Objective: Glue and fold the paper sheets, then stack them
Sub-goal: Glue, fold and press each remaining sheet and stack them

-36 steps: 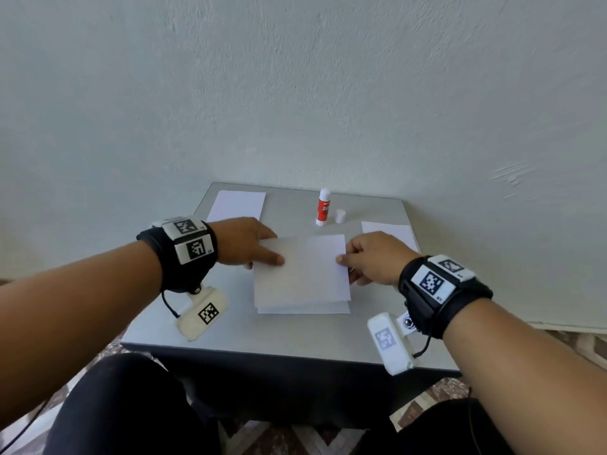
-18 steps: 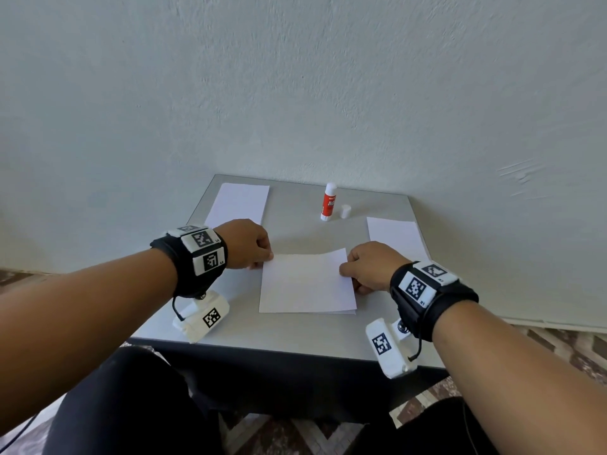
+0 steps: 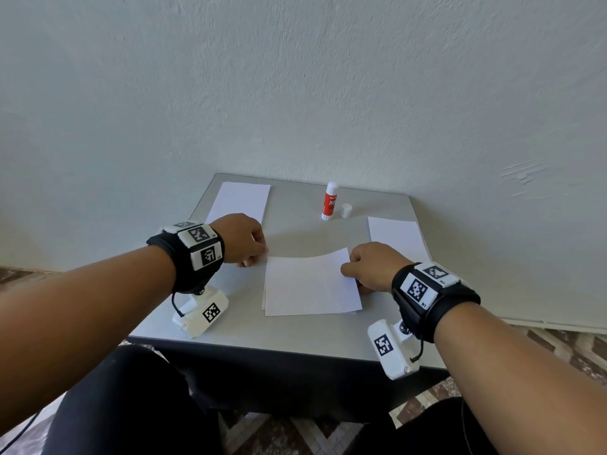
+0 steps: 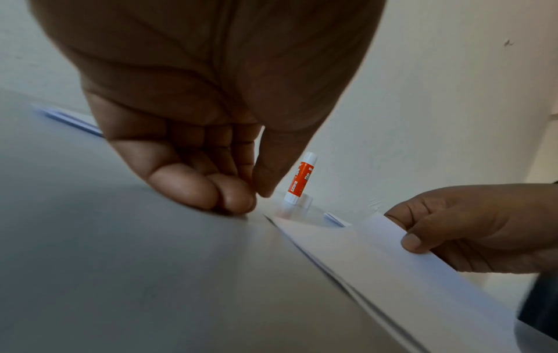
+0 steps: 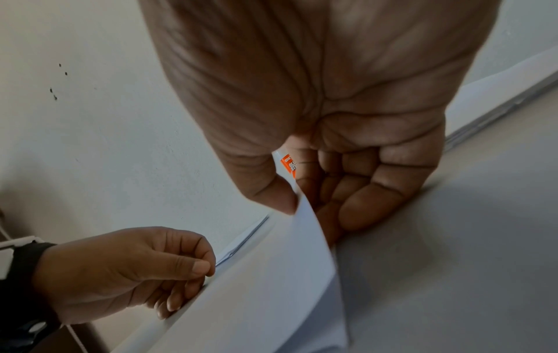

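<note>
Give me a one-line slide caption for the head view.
Both hands, left hand and right hand, pinch a folded sheet by the glue stick.

Both my forearms stretched fwd, L hand [image 3: 244, 239] fingers curled, thumb meeting fingertips, R hand [image 3: 372, 266] thumb + fingers pinching

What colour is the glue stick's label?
Orange-red with white lettering, on the glue stick with white ends; clearest in the left wrist view.

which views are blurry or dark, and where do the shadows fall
Head view: sharp, wide-angle bending; soft shadow on the table beyond the folded sheet. Left wrist view: dim, left hand large and soft. Right wrist view: right hand blurred, shadowing the table.
</note>
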